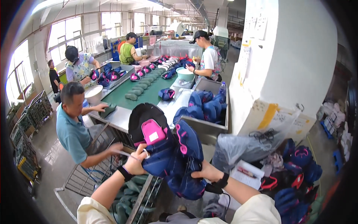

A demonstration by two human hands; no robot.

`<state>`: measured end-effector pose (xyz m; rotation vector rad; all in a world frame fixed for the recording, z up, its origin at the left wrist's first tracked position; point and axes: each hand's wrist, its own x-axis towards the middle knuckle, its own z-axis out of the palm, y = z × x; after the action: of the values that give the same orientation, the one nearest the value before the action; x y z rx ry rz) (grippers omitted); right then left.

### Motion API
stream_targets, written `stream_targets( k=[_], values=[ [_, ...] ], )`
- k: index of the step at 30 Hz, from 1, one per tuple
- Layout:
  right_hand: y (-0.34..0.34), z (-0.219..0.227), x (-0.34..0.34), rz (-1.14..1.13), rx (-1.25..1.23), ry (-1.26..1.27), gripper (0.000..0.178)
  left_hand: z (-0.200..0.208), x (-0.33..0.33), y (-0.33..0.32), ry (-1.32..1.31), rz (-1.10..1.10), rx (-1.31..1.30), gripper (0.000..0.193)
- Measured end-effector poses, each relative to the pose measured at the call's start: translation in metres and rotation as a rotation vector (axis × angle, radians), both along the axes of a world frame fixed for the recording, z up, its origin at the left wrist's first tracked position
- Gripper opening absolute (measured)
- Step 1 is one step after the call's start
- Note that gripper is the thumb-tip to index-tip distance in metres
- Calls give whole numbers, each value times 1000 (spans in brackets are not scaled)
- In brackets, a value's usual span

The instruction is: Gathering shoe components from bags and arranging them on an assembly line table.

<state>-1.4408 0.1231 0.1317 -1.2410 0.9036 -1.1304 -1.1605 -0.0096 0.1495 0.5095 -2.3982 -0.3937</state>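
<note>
In front of me I hold a bundle of navy-blue shoe uppers (pixel 164 158) with pink linings, one with a black opening and a pale label inside. My left hand (pixel 136 161) grips the bundle's left side, fingers closed around its edge. On the lower right of the bundle my right hand (pixel 209 172) is closed, thumb pressed against the navy fabric. The bundle hangs above a wire cart (pixel 147 194) that holds several green shoe lasts (pixel 126 196). Part of my fingers is hidden behind the uppers.
A green conveyor (pixel 121 99) carries rows of lasts and uppers. Beyond my bundle a metal bin (pixel 207 126) holds navy uppers. A person in a teal shirt (pixel 72 128) sits close on the left; others work along the conveyor. Right: a notebook (pixel 246 179), plastic bag (pixel 238 147), piled uppers (pixel 289 201), white pillar (pixel 298 56).
</note>
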Motion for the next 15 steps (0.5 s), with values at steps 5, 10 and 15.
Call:
stream_targets(
  k=[5, 10, 15],
  values=[
    [-146, 24, -43, -89, -154, 38, 97, 26, -45, -135, 1, 119, -107, 37],
    [-265, 30, -69, -143, -179, -6, 93, 45, -85, -267, -85, 227, -365, 26],
    [-367, 46, -93, -251, -159, 14, 94, 44, -128, -380, -47, 326, -321, 27]
  ],
)
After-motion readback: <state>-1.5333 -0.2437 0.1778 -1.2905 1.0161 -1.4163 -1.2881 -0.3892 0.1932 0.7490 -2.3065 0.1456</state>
